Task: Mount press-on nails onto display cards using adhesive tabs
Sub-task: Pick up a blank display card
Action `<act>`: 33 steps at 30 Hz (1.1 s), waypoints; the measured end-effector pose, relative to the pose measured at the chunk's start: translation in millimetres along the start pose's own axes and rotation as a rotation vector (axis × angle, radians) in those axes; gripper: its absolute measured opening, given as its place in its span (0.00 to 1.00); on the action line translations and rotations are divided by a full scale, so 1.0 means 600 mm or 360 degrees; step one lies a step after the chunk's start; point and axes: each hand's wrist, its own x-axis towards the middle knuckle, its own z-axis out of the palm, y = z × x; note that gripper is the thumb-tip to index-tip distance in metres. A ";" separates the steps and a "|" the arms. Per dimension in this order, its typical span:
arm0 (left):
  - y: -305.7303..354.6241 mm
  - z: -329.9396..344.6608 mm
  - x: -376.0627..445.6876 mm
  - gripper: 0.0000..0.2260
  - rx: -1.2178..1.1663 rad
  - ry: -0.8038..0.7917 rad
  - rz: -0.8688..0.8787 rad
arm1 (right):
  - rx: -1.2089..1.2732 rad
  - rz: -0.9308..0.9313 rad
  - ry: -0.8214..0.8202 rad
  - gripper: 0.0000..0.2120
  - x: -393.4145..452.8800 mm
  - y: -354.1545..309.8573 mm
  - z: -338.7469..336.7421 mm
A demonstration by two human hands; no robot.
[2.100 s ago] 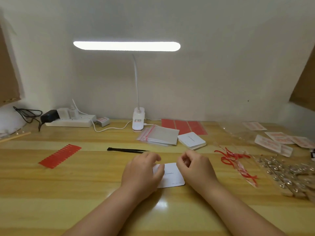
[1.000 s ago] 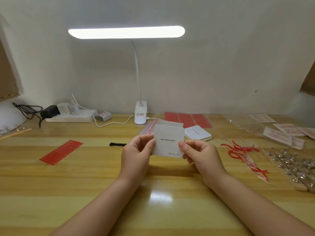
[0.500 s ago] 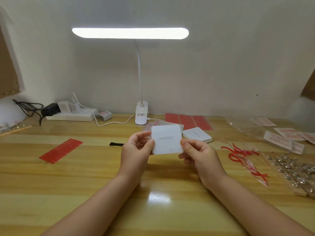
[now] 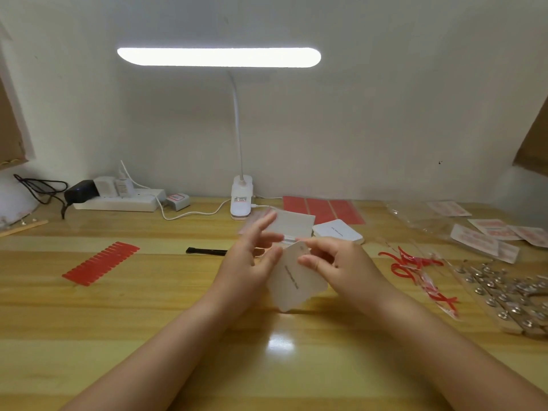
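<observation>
Display card (image 4: 293, 280) is pinched by right hand (image 4: 335, 262), tilted above the counter (image 4: 148, 307); left hand (image 4: 252, 259) (fingers loosely spread) should steady its edge before laying it flat.

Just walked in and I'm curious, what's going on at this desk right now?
A person is working at a wooden desk under a clip-on lamp. Both hands hold one white display card tilted above the desk: the right hand pinches its top edge, the left hand touches its left side with loose fingers. No nails are visible on the card. A strip of red press-on nails lies to the left, and a stack of cards waits behind.
</observation>
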 end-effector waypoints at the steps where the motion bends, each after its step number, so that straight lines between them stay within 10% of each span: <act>1: 0.000 -0.002 0.003 0.16 0.0094 -0.0011 0.0053 | 0.0019 -0.0007 0.0059 0.11 -0.001 0.000 0.004; 9: -0.003 -0.005 0.016 0.10 -0.0350 0.0361 -0.0177 | 0.0703 0.0334 0.0213 0.10 0.000 0.005 0.014; 28: -0.022 0.004 -0.004 0.22 0.1176 -0.0049 -0.0386 | -0.0433 0.0142 0.0198 0.10 0.006 0.039 0.059; 33: 0.030 -0.092 0.050 0.10 0.0654 0.0504 -0.0224 | -0.0148 -0.0086 0.0443 0.17 0.000 0.003 0.056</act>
